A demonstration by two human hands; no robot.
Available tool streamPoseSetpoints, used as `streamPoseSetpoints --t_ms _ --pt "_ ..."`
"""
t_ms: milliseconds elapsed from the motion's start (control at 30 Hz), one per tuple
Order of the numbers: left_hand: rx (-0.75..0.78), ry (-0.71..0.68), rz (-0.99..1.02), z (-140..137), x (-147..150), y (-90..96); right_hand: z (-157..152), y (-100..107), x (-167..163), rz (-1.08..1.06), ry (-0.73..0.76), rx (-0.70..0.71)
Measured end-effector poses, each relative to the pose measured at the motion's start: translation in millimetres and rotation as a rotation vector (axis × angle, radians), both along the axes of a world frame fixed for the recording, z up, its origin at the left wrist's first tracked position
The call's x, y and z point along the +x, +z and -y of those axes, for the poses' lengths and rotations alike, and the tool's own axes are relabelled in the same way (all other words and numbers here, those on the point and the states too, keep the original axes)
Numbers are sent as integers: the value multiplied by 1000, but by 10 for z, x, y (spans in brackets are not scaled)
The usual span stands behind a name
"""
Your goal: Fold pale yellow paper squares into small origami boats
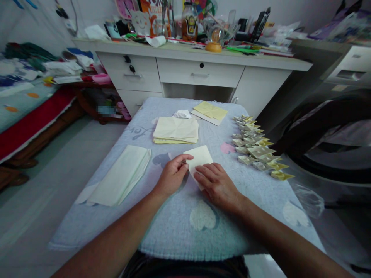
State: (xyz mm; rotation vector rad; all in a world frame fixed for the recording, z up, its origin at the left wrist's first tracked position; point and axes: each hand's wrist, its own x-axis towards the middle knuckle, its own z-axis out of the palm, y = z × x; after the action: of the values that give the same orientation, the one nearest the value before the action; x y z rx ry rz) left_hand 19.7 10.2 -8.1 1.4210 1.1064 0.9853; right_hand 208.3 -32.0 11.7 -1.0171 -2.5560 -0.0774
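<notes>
A small folded sheet of pale yellow paper [199, 155] lies between my hands at the middle of the cloth-covered table. My left hand [174, 172] pinches its left edge between thumb and fingers. On its lower right part rests my right hand [216, 181], the fingers bent over the paper and its thumb hidden. Just beyond sits a stack of creased pale yellow sheets [176, 129]. To the left is a thick folded bundle of whitish paper [120, 175]. Rows of several small folded paper boats [257, 144] stand along the right side.
Farther back lie more yellow sheets [211, 111] and a crumpled white tissue [182, 114]. A white desk [199, 73] loaded with jars and clutter stands behind the table. A washing machine [344, 81] is at the right, a bed [31, 104] at the left.
</notes>
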Motion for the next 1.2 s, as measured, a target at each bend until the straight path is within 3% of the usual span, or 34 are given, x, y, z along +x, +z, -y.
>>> streamPoseSetpoints --t_ms 400,700,900,1200 --pt "14 16 -56 2 -2 -5 56 -160 44 -133 11 -88" --pt "279 57 -272 -10 -23 4 29 -184 30 -160 26 -152" --pt "455 205 -459 -17 -102 66 16 -186 30 -188 10 -186" --pt "490 -45 -590 -9 -100 43 -11 -250 40 -252 -65 -212"
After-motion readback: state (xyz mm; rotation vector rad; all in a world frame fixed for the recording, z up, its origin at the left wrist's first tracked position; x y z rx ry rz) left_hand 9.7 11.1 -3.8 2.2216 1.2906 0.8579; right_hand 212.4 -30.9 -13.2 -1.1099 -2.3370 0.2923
